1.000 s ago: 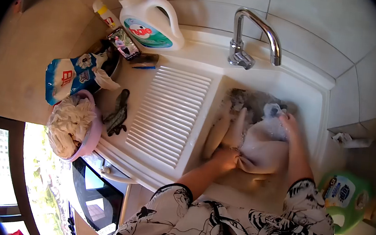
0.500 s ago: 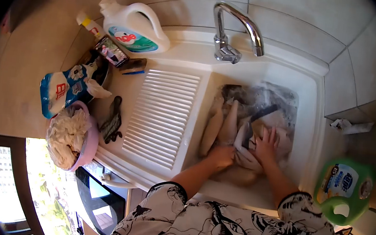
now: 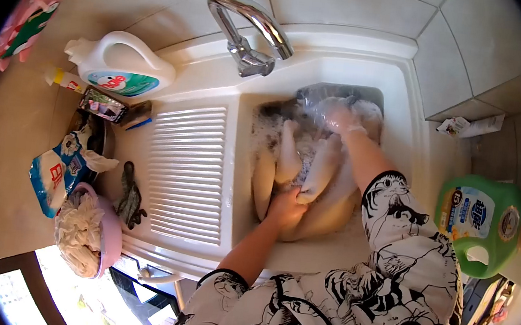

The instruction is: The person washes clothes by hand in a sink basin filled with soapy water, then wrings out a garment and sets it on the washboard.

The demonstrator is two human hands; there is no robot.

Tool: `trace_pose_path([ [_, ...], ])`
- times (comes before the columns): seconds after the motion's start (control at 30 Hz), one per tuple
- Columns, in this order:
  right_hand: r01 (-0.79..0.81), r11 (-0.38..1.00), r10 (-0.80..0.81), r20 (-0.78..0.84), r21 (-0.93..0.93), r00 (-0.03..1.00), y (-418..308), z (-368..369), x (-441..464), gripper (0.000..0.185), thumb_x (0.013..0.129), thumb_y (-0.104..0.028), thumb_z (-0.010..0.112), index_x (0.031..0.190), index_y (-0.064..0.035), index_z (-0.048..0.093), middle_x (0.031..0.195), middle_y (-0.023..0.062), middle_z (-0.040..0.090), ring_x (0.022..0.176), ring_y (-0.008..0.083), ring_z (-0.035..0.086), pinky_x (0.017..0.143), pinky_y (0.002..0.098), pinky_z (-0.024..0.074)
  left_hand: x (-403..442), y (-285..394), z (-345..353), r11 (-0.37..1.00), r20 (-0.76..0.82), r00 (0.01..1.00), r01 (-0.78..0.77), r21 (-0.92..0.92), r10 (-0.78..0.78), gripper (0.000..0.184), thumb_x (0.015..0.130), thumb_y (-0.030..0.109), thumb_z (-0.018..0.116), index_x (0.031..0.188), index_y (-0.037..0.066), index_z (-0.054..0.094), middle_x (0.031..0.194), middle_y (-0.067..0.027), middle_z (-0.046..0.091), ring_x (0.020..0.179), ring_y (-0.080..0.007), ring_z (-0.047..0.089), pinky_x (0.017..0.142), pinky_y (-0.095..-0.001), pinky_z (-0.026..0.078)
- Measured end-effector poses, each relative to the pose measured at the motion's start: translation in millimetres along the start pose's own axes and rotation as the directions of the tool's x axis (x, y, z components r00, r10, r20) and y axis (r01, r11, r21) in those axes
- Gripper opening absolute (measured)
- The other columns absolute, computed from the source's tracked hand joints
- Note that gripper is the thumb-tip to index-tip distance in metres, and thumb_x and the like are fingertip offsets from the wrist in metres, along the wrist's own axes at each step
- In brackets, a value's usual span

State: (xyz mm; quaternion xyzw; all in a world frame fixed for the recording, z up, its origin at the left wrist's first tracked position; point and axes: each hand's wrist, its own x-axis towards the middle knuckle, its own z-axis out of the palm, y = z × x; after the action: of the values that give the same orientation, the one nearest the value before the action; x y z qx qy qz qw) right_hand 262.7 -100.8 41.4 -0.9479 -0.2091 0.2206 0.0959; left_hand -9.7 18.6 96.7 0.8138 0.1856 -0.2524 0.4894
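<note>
Clutching pale cloth (image 3: pixel 318 177), left hand (image 3: pixel 287 208) curls tightly; right hand (image 3: pixel 341 119) reaches farther forward, grip unclear.

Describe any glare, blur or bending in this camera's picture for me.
Head view: dark rounded edges and bowed seams on the tiled wall suggest a wide lens; daylight washes out the window at lower left; the faucet shows bright glints; the right hand looks blurred amid the suds.

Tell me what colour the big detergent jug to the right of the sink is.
The jug is green, showing best in the current head view.
</note>
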Motion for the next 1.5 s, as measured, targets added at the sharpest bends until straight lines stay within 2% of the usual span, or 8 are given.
trace_pose_path([
  [0.4,-0.166,0.518,0.133,0.113,0.839,0.985,8,-27,-106,0.023,0.08,-0.026,0.061,0.083,-0.0037,0.066,0.064,0.0073,0.059,0.063,0.0161,0.056,0.062,0.0363,0.0458,3,0,-5,0.978,0.051,0.999,-0.014,0.206,0.003,0.059,0.07,0.031,0.068,0.123,0.008,0.056,0.118,-0.0186,0.061,0.106,-0.0355,0.058,0.089,-0.0414,0.046],
  [0.57,0.023,0.785,-0.098,0.087,0.619,0.991,-47,-36,-222,0.043,0.075,-0.032,0.071,0.111,-0.0102,0.064,0.099,0.0142,0.062,0.104,0.0249,0.059,0.086,0.0366,0.0473,11,-7,2,0.959,0.086,0.996,-0.011,0.282,-0.014,0.057,0.071,0.036,0.069,0.121,0.011,0.057,0.112,-0.019,0.063,0.102,-0.0366,0.059,0.087,-0.0417,0.047],
  [0.73,0.283,0.958,-0.284,0.019,0.057,0.959,-46,24,-195,0.066,0.07,-0.043,0.072,0.129,-0.0198,0.053,0.142,0.0136,0.027,0.139,0.0424,0.006,0.108,0.053,0.0281,7,-22,4,0.953,0.039,0.986,-0.167,0.252,0.163,0.057,0.071,0.036,0.068,0.121,0.01,0.057,0.11,-0.0189,0.064,0.1,-0.0369,0.06,0.086,-0.0422,0.047],
  [0.93,0.283,0.884,-0.412,-0.332,-0.373,0.849,-10,119,-67,0.04,0.078,-0.037,0.066,0.11,-0.0133,0.064,0.12,0.0154,0.055,0.13,0.0389,0.034,0.102,0.0527,0.0337,-3,6,-3,0.948,0.054,0.997,-0.064,0.311,0.05,0.051,0.068,0.025,0.068,0.114,0.005,0.058,0.105,-0.0201,0.063,0.097,-0.0377,0.06,0.082,-0.0442,0.047],
  [1.17,0.292,0.92,-0.307,-0.016,-0.261,0.952,-50,-4,-36,0.026,0.074,-0.028,0.061,0.087,-0.0064,0.071,0.102,0.0173,0.067,0.098,0.035,0.062,0.083,0.0427,0.0478,-14,14,-10,0.945,-0.005,0.996,-0.086,0.314,0.093,0.046,0.069,0.026,0.067,0.11,0.005,0.059,0.103,-0.0191,0.064,0.097,-0.0363,0.06,0.081,-0.0445,0.048],
  [1.23,-0.09,0.995,0.094,0.14,-0.037,0.986,-53,-18,-6,0.028,0.071,-0.028,0.067,0.09,-0.0076,0.07,0.111,0.0142,0.064,0.107,0.0337,0.057,0.088,0.045,0.0438,-15,17,-13,0.952,0.052,0.998,-0.043,0.304,0.028,0.045,0.07,0.025,0.067,0.11,0.006,0.059,0.103,-0.0186,0.064,0.096,-0.0355,0.061,0.08,-0.0445,0.048],
  [1.3,0.365,0.905,-0.418,-0.305,-0.218,0.855,-49,-61,-34,0.028,0.073,-0.027,0.068,0.094,-0.0088,0.069,0.123,0.0105,0.057,0.119,0.0312,0.048,0.098,0.0462,0.0375,-18,7,-12,0.955,-0.014,0.998,-0.061,0.29,0.069,0.04,0.072,0.024,0.066,0.106,0.006,0.06,0.099,-0.0185,0.065,0.094,-0.0357,0.061,0.08,-0.0444,0.048],
  [1.5,-0.168,0.986,0.166,-0.254,0.016,0.953,-43,-64,-33,0.073,0.074,-0.045,0.07,0.136,-0.0175,0.041,0.129,0.009,0.052,0.126,0.0298,0.042,0.105,0.0469,0.0336,-13,-6,-10,0.948,-0.026,0.987,-0.145,0.284,0.159,0.036,0.072,0.022,0.067,0.103,0.005,0.062,0.096,-0.0196,0.065,0.092,-0.0365,0.061,0.079,-0.0446,0.047],
])
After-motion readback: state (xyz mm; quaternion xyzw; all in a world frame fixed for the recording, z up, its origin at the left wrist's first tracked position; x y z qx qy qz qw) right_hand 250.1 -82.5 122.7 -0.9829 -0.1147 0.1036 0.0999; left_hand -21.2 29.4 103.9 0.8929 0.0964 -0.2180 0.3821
